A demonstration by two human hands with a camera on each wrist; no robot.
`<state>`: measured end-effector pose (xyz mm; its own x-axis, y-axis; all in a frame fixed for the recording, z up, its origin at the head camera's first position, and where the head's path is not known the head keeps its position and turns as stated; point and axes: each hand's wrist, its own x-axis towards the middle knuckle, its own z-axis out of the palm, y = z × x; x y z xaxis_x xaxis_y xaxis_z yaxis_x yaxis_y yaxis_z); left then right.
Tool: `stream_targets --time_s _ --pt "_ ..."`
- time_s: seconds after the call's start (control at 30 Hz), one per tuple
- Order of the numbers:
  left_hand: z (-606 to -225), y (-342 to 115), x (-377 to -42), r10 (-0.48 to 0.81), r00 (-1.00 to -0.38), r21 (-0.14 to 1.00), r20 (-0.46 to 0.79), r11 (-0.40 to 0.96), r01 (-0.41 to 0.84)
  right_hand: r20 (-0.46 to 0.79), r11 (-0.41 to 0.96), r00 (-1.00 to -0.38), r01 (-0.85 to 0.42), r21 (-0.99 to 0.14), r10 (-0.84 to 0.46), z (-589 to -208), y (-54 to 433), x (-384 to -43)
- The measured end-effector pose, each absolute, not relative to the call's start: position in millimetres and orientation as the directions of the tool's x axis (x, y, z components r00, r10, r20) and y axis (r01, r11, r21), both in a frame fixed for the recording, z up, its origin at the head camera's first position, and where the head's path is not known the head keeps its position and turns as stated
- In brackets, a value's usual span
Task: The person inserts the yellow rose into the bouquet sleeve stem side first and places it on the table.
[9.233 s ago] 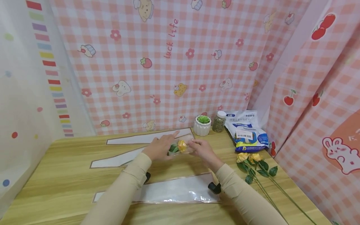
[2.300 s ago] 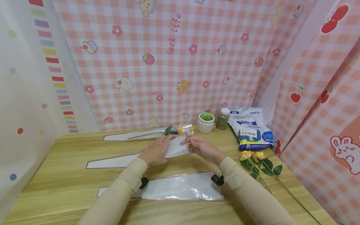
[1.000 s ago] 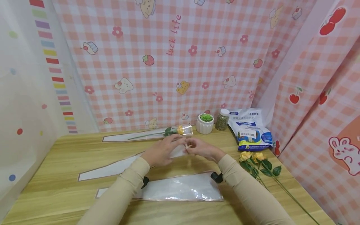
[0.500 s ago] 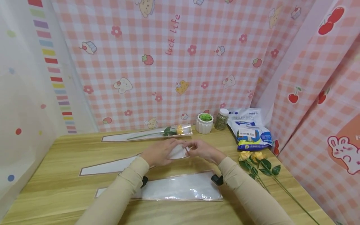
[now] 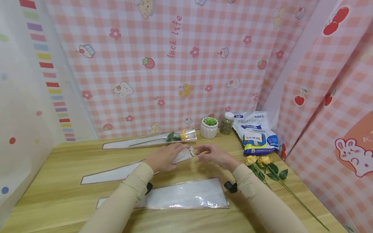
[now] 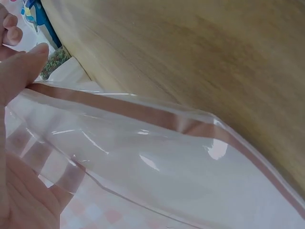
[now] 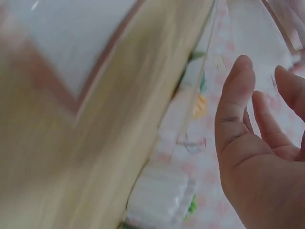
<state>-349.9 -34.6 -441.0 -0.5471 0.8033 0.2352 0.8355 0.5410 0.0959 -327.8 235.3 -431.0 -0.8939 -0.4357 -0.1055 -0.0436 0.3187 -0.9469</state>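
Middle flower sleeve (image 5: 112,172), white with a rose-brown border: narrow end flat on the wood-grain table (image 5: 58,181), wide end raised in the left hand, film puckered at that edge. Nearer the person, a second sleeve (image 5: 186,194) lies flat, glossy, partly under the left forearm. Toward the pink gingham backdrop (image 5: 175,77), a far sleeve (image 5: 125,143) lies with one yellow rose (image 5: 173,137) in it, bloom at the wide end.

Left hand (image 5: 164,158): thumb along the border, fingers beneath; wide end of the middle sleeve pinched between. Behind, a succulent in a fluted white pot (image 5: 209,131). Right hand (image 5: 217,156): just beside the sleeve's wide end, fingers loosely bent, slightly spread, holding nothing. White-capped jar (image 5: 226,126) of dried greenish bits next to the pot, then a blue-and-white printed bag (image 5: 256,136). Two loose yellow roses (image 5: 265,160) in front of it, stems toward the near right edge.
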Motion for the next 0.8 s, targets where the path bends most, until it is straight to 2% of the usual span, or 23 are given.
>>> stream_targets --time_s 0.27,0.6,0.8 --pt "-436.6 -34.0 -347.9 0.808 -0.544 0.120 0.224 0.531 0.839 -0.127 0.350 -0.909 -0.022 -0.936 -0.397 -418.4 280.0 -319.3" --pt "-438.0 -33.7 -349.8 0.819 -0.529 0.086 0.225 0.524 0.847 -0.143 0.475 -0.955 0.002 -0.880 -0.260 -397.7 362.1 -305.4" --pt "-437.8 -32.9 -351.4 0.822 -0.523 0.086 0.226 0.518 0.851 -0.183 0.544 -0.972 0.074 -0.836 -0.150 -389.7 409.2 -289.2"
